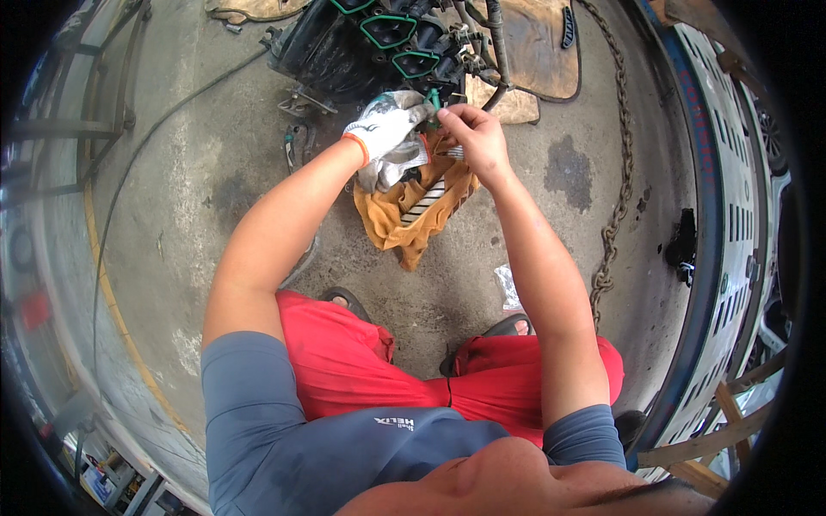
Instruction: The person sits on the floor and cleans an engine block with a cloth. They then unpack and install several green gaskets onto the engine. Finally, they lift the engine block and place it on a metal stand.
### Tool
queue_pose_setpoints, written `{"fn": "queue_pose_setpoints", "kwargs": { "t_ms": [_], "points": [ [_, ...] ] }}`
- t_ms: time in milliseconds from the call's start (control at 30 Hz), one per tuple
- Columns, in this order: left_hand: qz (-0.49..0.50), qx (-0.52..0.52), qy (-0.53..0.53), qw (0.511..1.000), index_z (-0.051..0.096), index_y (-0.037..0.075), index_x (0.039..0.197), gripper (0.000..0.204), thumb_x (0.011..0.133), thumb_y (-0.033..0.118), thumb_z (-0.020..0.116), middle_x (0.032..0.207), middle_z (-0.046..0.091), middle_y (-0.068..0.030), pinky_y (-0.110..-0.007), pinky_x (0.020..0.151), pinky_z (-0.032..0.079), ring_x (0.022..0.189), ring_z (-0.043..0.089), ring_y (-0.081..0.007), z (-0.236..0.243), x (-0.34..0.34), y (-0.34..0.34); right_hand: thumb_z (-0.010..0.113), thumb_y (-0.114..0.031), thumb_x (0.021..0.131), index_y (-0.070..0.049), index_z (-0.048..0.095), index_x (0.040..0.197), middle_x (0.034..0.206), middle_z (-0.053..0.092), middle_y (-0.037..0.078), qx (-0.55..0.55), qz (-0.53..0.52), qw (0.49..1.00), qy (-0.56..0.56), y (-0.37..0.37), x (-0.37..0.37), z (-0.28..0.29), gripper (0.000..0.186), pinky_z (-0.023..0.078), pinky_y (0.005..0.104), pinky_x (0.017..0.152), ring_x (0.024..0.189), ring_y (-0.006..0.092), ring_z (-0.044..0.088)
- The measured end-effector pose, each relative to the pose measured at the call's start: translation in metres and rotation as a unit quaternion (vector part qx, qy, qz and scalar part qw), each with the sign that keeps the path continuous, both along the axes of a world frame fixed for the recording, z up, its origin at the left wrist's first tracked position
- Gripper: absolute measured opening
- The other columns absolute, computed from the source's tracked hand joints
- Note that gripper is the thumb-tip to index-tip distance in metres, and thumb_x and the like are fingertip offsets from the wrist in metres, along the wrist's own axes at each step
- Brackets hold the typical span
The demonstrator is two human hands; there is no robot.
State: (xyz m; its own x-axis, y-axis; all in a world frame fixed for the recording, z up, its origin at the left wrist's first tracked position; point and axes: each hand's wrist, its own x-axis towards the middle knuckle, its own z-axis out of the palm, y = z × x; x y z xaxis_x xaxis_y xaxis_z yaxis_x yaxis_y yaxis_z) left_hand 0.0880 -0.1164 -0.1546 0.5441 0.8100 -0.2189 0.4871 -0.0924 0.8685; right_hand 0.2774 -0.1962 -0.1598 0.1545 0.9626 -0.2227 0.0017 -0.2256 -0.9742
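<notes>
A black intake manifold (340,52) lies on the ground ahead of me, with green rubber gaskets (416,64) set around its ports. At its near edge, my right hand (477,142) is bare and pinches a green gasket (435,98) between thumb and forefinger. My left hand (384,127), in a white and grey work glove with an orange cuff, is closed beside it against the manifold; what its fingertips grip is hidden. Just below the hands, a loose grey-white glove (385,172) rests on a crumpled tan cloth (383,219).
Brown matting (538,52) lies beyond the manifold. A heavy chain (621,172) runs along the floor at the right, near a slotted metal frame (731,198). A black cable (142,142) curves across the left. A small clear plastic bag (508,286) lies by my right foot.
</notes>
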Motion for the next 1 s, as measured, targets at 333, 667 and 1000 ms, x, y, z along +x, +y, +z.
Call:
{"fn": "queue_pose_setpoints", "kwargs": {
  "t_ms": [333,667,1000],
  "points": [
    [-0.111,-0.238,-0.047,0.964,0.071,0.012,0.125,0.028,0.106,0.031,0.064,0.089,0.067,0.0053,-0.025,0.061,0.048,0.072,0.056,-0.0046,0.022,-0.006,-0.006,0.070,-0.017,0.096,-0.001,0.073,0.114,0.094,0.077,0.010,0.034,0.046,0.992,-0.115,0.000,0.005,0.000,0.025,0.056,0.0324,0.081,0.084,0.0150,0.070],
    [0.017,-0.220,-0.129,0.967,0.069,0.008,0.128,0.029,0.104,0.025,0.065,0.106,0.073,-0.0028,-0.027,0.073,0.055,0.089,0.063,-0.0095,0.006,-0.020,-0.005,0.072,-0.023,0.093,0.003,0.074,0.096,0.082,0.076,0.015,-0.023,-0.133,0.973,-0.188,0.018,-0.009,0.000,0.027,0.056,0.0370,0.074,0.074,0.0239,0.074],
    [0.136,-0.157,-0.050,0.977,0.062,0.000,0.139,0.062,0.096,0.044,0.073,0.128,0.070,-0.0132,-0.034,0.092,0.057,0.112,0.067,-0.0208,0.008,-0.001,-0.003,0.071,-0.018,0.100,0.004,0.073,0.101,0.085,0.077,0.008,-0.002,-0.121,0.982,-0.143,0.028,-0.008,-0.011,0.023,0.059,0.0280,0.064,0.070,0.0135,0.074]
  ]
}}
